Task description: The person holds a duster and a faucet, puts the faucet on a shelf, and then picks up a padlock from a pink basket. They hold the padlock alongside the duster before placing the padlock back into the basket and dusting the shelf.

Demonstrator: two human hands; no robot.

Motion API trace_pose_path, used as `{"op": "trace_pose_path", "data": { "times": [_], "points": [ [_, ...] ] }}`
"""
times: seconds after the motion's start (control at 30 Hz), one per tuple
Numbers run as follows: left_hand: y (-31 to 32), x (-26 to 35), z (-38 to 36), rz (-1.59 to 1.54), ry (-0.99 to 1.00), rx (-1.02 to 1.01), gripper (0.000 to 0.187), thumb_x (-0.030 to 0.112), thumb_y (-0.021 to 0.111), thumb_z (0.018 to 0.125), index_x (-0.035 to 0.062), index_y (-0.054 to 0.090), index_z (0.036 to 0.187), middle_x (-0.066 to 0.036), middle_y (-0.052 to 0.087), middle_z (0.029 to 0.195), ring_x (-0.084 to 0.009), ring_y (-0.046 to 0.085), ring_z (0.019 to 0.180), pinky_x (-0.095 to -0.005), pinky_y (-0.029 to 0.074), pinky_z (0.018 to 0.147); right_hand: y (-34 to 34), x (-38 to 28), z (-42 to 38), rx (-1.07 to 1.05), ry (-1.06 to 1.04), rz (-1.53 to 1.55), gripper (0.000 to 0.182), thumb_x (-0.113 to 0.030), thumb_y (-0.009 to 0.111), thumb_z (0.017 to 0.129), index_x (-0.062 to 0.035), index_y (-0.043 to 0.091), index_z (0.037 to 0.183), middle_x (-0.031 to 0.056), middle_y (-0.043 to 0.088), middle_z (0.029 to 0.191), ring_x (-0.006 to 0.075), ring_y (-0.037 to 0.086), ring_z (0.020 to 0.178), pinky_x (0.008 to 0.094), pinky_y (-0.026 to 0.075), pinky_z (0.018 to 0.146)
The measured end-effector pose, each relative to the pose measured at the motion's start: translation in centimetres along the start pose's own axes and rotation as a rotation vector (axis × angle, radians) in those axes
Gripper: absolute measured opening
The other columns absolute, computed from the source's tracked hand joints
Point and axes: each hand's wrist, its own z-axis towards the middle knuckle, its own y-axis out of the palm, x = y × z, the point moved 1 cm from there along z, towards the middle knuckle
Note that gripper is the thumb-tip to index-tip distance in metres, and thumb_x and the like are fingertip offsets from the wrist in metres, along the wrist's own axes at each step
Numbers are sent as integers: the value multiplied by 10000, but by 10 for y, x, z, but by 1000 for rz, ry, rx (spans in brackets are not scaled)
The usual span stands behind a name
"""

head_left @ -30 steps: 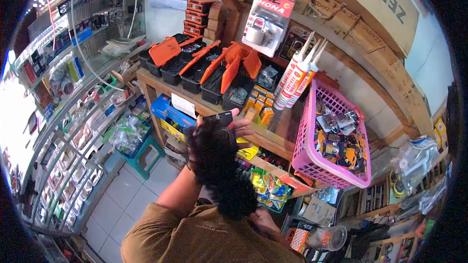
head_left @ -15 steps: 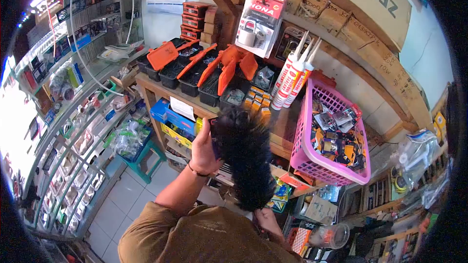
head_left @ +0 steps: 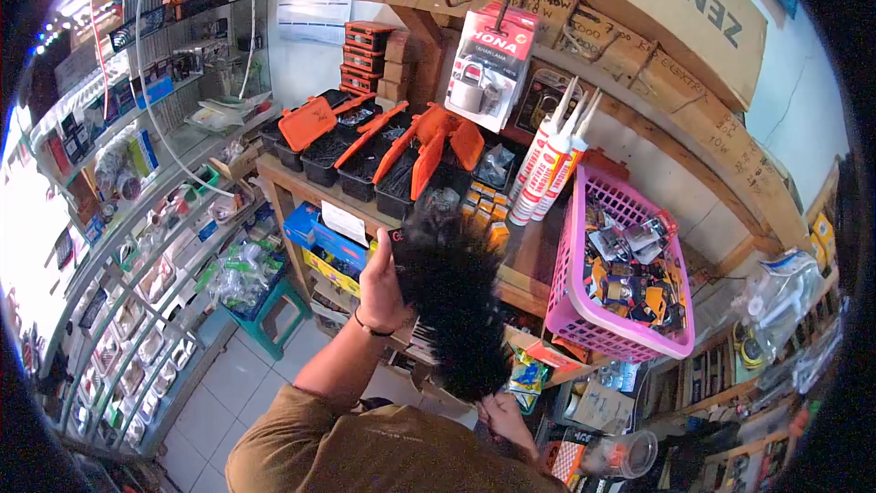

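Observation:
A fluffy black feather duster [head_left: 456, 310] stands in front of me and covers much of the middle of the view. My right hand [head_left: 506, 422] is closed at its lower end, where the handle is mostly hidden. On the duster's left side, my left hand [head_left: 381, 290], thumb pointing up, grips a dark package [head_left: 396, 239] with a bit of red on its top edge. The duster's fibres lie against this package and hide most of it.
Black bins [head_left: 356, 181] with orange lids line the wooden shelf [head_left: 529, 265]. White sealant tubes [head_left: 543, 169] stand beside a pink basket [head_left: 568, 283] of small packets. A padlock pack [head_left: 479, 82] hangs above. At left are a green stool [head_left: 274, 329] and a glass display case [head_left: 128, 310].
The view has tilted slightly, so the shelf sits a little lower. My right hand shows more from under the duster. Both hands keep their holds.

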Motion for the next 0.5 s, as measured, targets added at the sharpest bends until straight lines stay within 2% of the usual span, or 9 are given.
{"op": "trace_pose_path", "data": {
  "times": [0.03,0.1,0.23,0.3,0.33,0.4,0.43,0.5],
  "points": [
    [-3,0,2,0,5,8,600,487,268,866,10,417,1198,-147,454,1205,-315,435,1102,-436,292,967,0,2,2,-8,5,0,375,-259,440,871,-53,490,561,-1,446,472,93,402,417,260,328,406],
    [-11,-3,5,-6,-10,8,625,505,259,860,9,390,1218,-150,427,1230,-322,405,1131,-450,275,975,5,-2,1,37,-63,27,424,-253,385,895,-71,417,513,-10,403,466,85,366,391,238,263,361],
    [-10,-11,17,34,-18,0,643,516,250,856,10,365,1236,-151,391,1260,-326,368,1162,-458,248,990,1,-12,0,-13,-95,-54,374,-211,388,875,-82,435,527,-11,414,467,85,374,377,233,263,345],
    [-8,-15,22,11,-55,-20,654,523,246,853,13,346,1249,-152,366,1279,-326,340,1182,-460,227,1000,-3,-13,1,-25,194,-68,318,-248,476,836,-51,496,587,12,484,524,93,432,456,239,325,418],
    [-14,-17,22,12,-68,-19,654,523,246,853,13,346,1249,-152,366,1279,-326,340,1182,-460,227,1000,-2,0,3,-17,199,-57,318,-248,476,836,-51,496,587,12,484,524,93,432,456,239,325,418],
    [-13,-17,32,-45,-93,8,648,518,251,853,14,349,1248,-153,366,1279,-325,346,1178,-464,227,1000,-16,13,11,19,100,-261,299,-255,485,824,-45,511,613,27,495,529,111,449,466,258,344,427],
    [-11,-14,39,-41,-95,-9,648,518,251,853,14,349,1248,-153,366,1279,-325,346,1178,-464,227,1000,-11,-6,10,19,283,-134,303,-263,481,831,-37,524,633,37,494,523,124,454,467,282,361,437],
    [-12,-10,31,33,-5,90,636,513,268,851,15,370,1233,-155,387,1262,-326,366,1163,-470,239,992,-9,-15,9,52,68,-215,333,-280,470,846,-27,521,635,36,486,511,126,455,468,291,367,442]
  ]
}}
